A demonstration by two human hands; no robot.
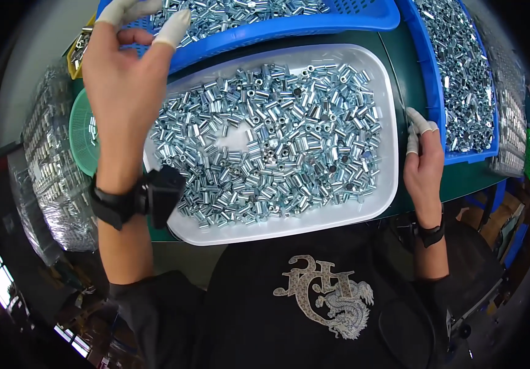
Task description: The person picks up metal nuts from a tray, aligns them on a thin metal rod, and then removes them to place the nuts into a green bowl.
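Head view: metal sleeves (pixel 299 147) in white tray (pixel 390 163), long axes mixed, 4 o'clock from left hand (pixel 123 77), 9 from right hand (pixel 424 158). Right nearer, at thin rod (pixel 395 77), closure I cannot tell; left spread over blue basket (pixel 289 26), nothing visibly held.

A: "Where's the tray (pixel 390 147)?"

B: "On the tabletop (pixel 411 80), with spacers (pixel 289 154) spread in it."

A: "What's behind the tray?"

B: "A basket (pixel 314 26), just past its far rim, with small parts in it."

A: "And right of the tray?"

B: "A crate (pixel 432 86) holding more parts, a strip of tabletop between the two. Farther right, past the crate, packs (pixel 506 104)."

A: "Left of the tray?"

B: "A colander (pixel 78 138) just beside it, then a stack (pixel 62 184) farther left."

A: "Before the tray?"

B: "The person's torso (pixel 246 289)."
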